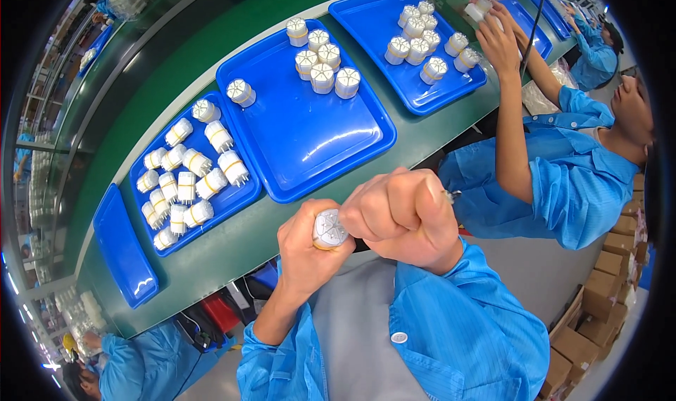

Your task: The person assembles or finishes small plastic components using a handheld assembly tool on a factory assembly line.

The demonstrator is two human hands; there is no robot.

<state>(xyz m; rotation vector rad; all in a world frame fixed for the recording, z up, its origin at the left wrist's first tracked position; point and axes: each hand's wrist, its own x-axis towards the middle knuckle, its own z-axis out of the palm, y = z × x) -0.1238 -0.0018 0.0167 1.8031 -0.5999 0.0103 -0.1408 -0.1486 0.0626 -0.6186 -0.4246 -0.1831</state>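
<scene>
My left hand is wrapped round a white cylindrical part with a spoked round end and a yellowish band. The spoked end faces up. Right beside it, my right hand is closed in a fist, its knuckles against or just over the part's edge. A small dark, metallic tip pokes out by the thumb side of that fist; what the fingers hold is otherwise hidden. Both hands are in front of my body, at the near edge of the green table.
Ahead lies a blue tray with several like parts. The left blue tray holds parts with pins; another blue tray stands farther left. A right-hand tray holds more. At right, a co-worker handles a white part. Cardboard boxes line the floor.
</scene>
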